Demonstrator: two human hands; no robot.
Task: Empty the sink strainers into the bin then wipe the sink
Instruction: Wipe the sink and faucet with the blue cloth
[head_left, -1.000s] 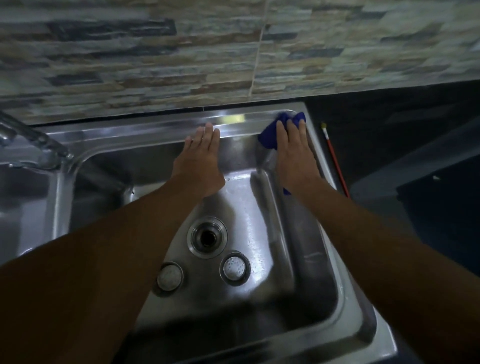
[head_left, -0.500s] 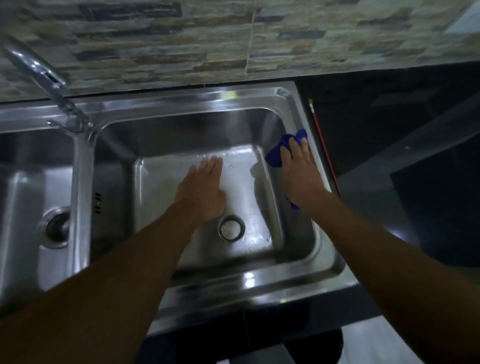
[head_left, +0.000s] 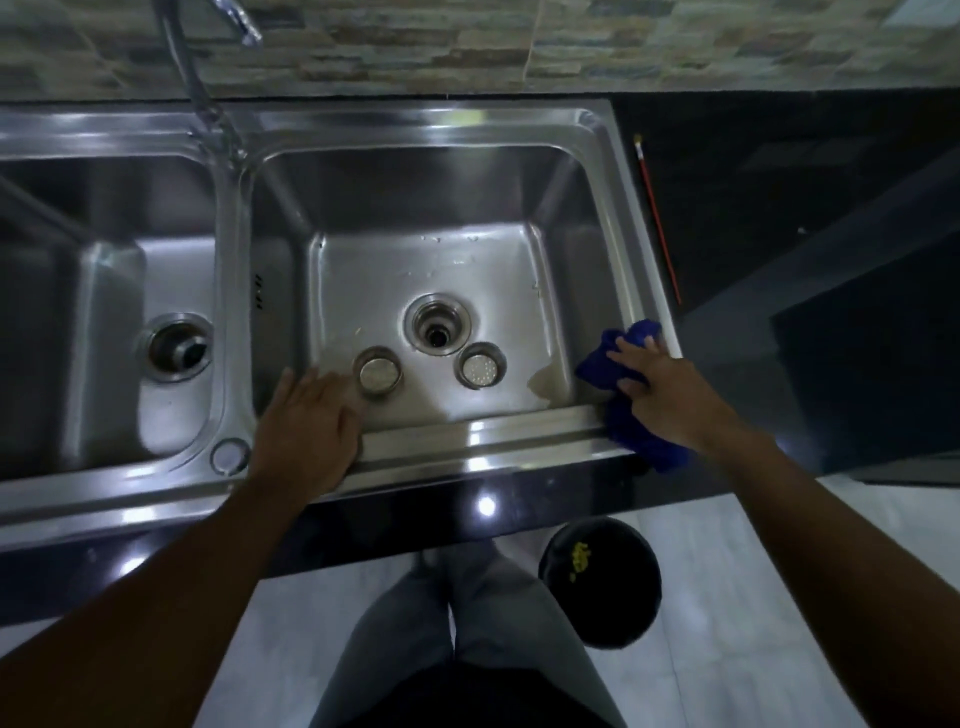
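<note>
Right grip (head_left: 660, 389): fingers spread and nearly straight, palm down, pressing a blue cloth (head_left: 628, 415) onto the near right corner of the sink rim (head_left: 493, 441); cloth bunched under the palm, one end draped over the front edge, the other reaching up the right rim. Nothing is clasped, contact is flat. Left grip (head_left: 306, 421): open and relaxed, holding nothing, laid on the near rim of the right basin (head_left: 571, 208) with fingertips over the inner edge, just beside the left strainer (head_left: 377, 371). Right strainer (head_left: 480, 366) sits on the same basin floor; both are out of their seats and flank the near side of the open drain (head_left: 438, 331). A few pale specks lie on the basin floor by the far wall (head_left: 452, 244). Left basin (head_left: 104, 312) has its own drain opening (head_left: 176, 347). Faucet (head_left: 208, 104) rises from the divider between the basins. A thin red-handled brush (head_left: 657, 218) lies on the dark worktop (head_left: 779, 182), just right of the sink rim. On the floor below, a round black bin (head_left: 600, 613) stands near the person's grey trouser legs (head_left: 467, 623); yellow scraps (head_left: 579, 558) are visible inside.
</note>
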